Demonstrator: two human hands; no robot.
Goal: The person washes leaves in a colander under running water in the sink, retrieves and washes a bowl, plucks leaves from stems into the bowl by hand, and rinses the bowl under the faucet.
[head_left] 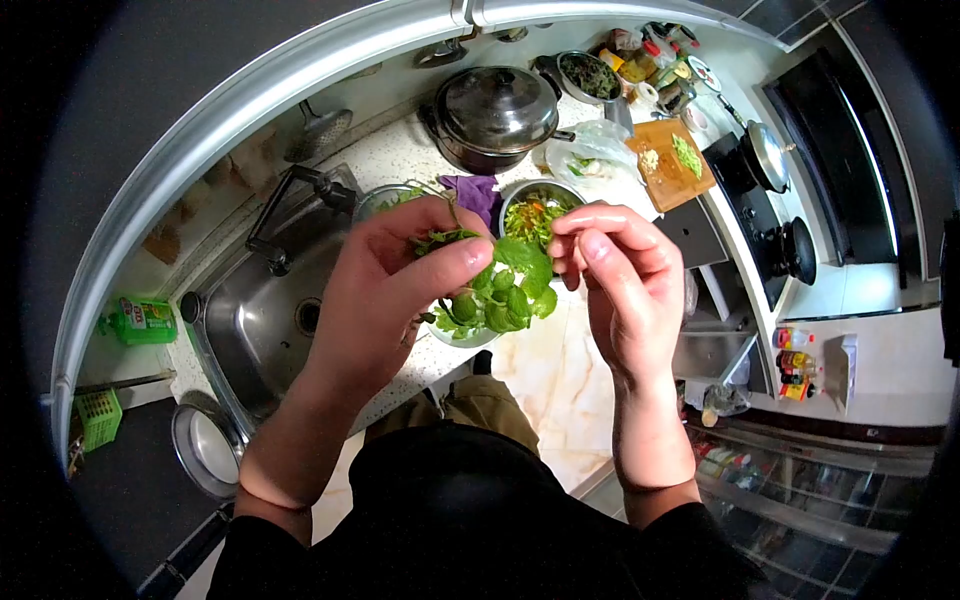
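Observation:
In my left hand [385, 275], thumb and fingers are pressed together on the stems of a sprig of leafy greens [510, 290]. Its round green leaves hang to the right, in front of my body. My right hand [625, 280] is beside the leaves, its thumb and fingers drawn together; whether anything is between them is hidden. Behind my hands, a metal bowl [577, 194] holds cut greens with orange bits. Another bowl [368, 207] with greens is partly covered by my left hand. Below the leaves, part of a pale bowl [468, 340] shows.
A sink [245, 330] with a black faucet [270, 235] lies left. At the back are a lidded pot [495, 115], a purple cloth [474, 193], a plastic bag [590, 150] and a cutting board [668, 187] with chopped food. A stove [745, 205] stands right.

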